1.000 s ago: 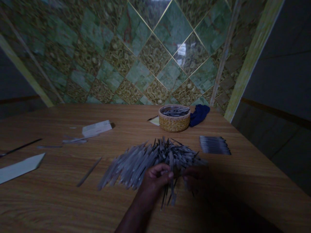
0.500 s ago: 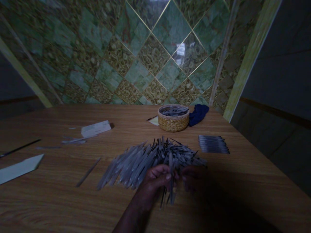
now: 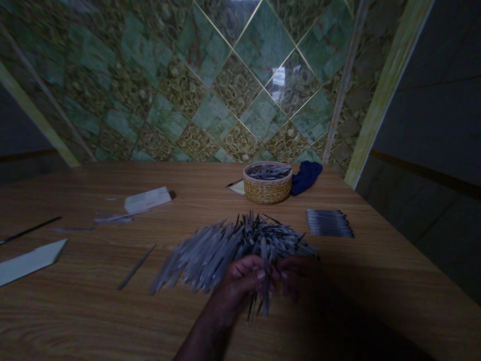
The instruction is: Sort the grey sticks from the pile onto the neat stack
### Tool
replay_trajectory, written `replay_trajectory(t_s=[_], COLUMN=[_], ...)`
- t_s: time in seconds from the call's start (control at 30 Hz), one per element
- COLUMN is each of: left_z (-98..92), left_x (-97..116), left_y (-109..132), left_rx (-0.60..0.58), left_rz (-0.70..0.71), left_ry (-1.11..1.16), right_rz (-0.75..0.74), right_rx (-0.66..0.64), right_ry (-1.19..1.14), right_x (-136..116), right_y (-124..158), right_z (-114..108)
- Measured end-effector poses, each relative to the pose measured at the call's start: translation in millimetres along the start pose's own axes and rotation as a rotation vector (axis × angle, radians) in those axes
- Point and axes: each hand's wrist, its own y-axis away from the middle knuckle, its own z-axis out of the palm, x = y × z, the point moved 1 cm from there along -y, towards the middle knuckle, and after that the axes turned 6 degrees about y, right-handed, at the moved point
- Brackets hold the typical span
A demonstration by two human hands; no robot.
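Note:
A large heap of thin grey metal tools (image 3: 221, 248) lies on the wooden table (image 3: 93, 311) in front of me. My left hand (image 3: 242, 281) is closed in a pinch at the near edge of the heap, holding one of the slim metal tools (image 3: 266, 273) upright-ish with its end pointing toward me. My right hand (image 3: 296, 276) sits in deep shadow just right of it, fingers curled and touching the same tool or the ones beside it; what it grips is hard to make out.
A woven basket (image 3: 267, 189) holding more tools stands at the back, with a dark blue cloth (image 3: 307, 175) to its right. A neat row of tools (image 3: 328, 223) lies at right. Paper pieces (image 3: 147, 199) (image 3: 30, 259) and single tools (image 3: 137, 265) lie at left. A tiled wall rises behind.
My left hand has drawn one tool slightly up and out of the heap's near edge; the right hand has closed in beside it. The heap is otherwise unchanged.

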Motion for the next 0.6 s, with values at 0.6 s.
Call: replay_trajectory(t_s=[0.6], left_z=[3.4], left_x=[-4.0], left_y=[1.3], left_rx=[-0.056], left_rz=[-0.059], left_ry=[-0.128], right_rz=[-0.127], right_rx=[0.14], right_ry=[0.001], right_x=[-6.9], right_y=[2.4], right_z=[7.3])
